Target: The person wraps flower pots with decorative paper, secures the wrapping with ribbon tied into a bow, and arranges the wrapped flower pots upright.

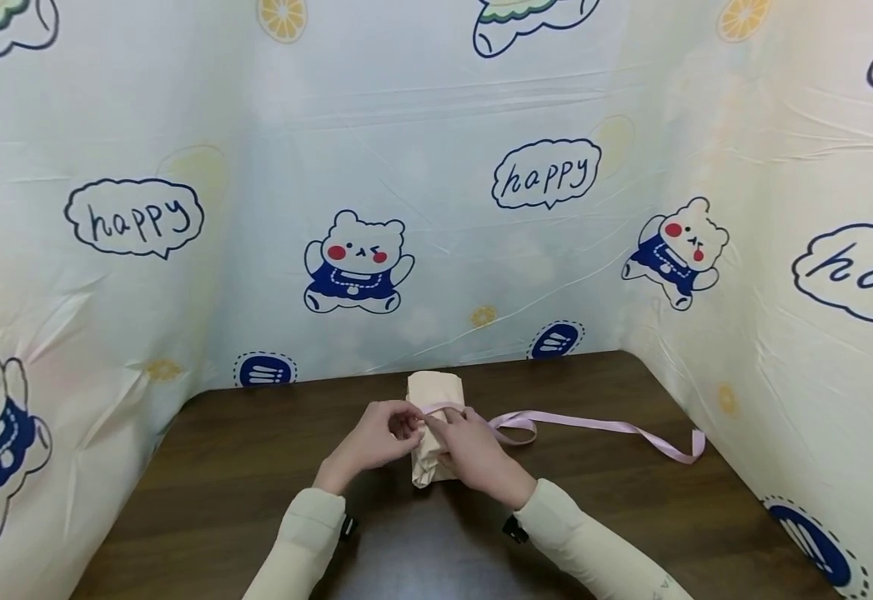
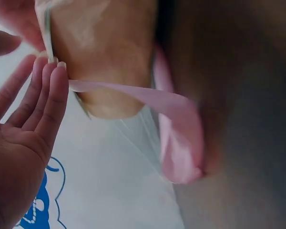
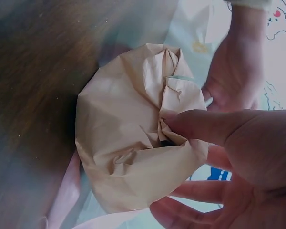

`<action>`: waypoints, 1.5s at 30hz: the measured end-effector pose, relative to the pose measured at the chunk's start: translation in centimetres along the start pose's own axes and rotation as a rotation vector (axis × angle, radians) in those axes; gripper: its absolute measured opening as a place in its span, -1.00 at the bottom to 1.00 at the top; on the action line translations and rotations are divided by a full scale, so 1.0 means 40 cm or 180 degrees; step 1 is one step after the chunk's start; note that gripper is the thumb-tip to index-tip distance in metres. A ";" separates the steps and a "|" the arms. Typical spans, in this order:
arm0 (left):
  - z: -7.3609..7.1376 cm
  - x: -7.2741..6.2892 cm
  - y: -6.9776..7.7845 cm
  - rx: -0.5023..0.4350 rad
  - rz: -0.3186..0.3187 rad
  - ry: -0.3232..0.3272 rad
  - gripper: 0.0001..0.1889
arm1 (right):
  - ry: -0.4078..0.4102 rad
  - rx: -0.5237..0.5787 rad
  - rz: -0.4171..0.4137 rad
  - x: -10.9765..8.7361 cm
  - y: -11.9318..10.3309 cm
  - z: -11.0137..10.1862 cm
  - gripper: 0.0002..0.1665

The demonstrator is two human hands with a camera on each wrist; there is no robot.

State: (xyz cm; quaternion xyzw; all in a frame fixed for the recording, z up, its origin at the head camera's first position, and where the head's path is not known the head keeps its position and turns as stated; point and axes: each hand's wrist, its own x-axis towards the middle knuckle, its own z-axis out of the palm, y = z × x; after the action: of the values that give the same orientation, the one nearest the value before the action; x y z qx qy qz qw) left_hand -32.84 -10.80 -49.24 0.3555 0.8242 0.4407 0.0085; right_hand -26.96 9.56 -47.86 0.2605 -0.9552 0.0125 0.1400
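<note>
A beige paper-wrapped package (image 1: 436, 386) with crumpled, folded ends is between my hands on the dark table. My right hand (image 1: 477, 454) grips it; in the right wrist view the thumb presses the creased paper (image 3: 119, 109) and the fingers lie along its side. A pink ribbon (image 1: 579, 419) crosses the package and trails off to the right. At the package's left side, my left hand (image 1: 376, 437) seems to pinch the ribbon. Its fingertips sit at the paper's edge in the left wrist view, beside the ribbon (image 2: 128, 91); the exact contact is hidden.
The ribbon loops on the table right of the package, and its far end lies near the table's right edge. A pale printed cloth (image 1: 444, 167) hangs behind and on both sides of the brown table (image 1: 256, 467).
</note>
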 end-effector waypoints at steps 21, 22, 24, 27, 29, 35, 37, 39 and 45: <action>0.073 -0.036 0.026 0.1390 0.0630 0.0208 -0.55 | -0.0231 0.1701 0.0389 -0.013 0.060 -0.014 -0.25; 0.072 -0.032 0.031 0.1533 0.0682 0.0200 -0.54 | -0.0200 0.1716 0.0387 -0.013 0.062 -0.013 -0.26; 0.074 -0.024 0.039 0.1771 0.0754 0.0151 -0.54 | -0.0137 0.1741 0.0367 -0.014 0.064 -0.008 -0.29; 0.080 -0.018 0.046 0.1837 0.0807 0.0047 -0.58 | -0.0026 0.1767 0.0322 -0.016 0.067 0.000 -0.33; 0.083 -0.018 0.047 0.1682 0.0764 -0.0023 -0.54 | 0.0007 0.1798 0.0299 -0.018 0.067 0.003 -0.36; 0.088 -0.014 0.045 0.1540 0.0818 -0.0058 -0.56 | -0.0354 0.1864 -0.0140 -0.019 0.109 -0.025 -0.40; 0.091 -0.010 0.047 0.1557 0.0822 -0.0058 -0.61 | -0.0532 0.2004 -0.0292 -0.016 0.140 -0.040 -0.47; 0.093 -0.007 0.051 0.1563 0.0799 -0.0059 -0.61 | -0.0600 0.2158 -0.0275 -0.009 0.168 -0.047 -0.56; 0.101 -0.005 0.066 0.1542 0.0705 -0.0074 -0.61 | -0.0331 0.2197 -0.0006 0.027 0.207 -0.008 -0.51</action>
State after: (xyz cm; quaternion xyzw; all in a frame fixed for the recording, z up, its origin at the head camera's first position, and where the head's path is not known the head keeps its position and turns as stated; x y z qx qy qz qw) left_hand -29.84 -7.07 -49.83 0.4402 0.8616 0.2247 -0.1156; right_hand -31.93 16.21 -46.85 0.2937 -0.9003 0.3213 -0.0052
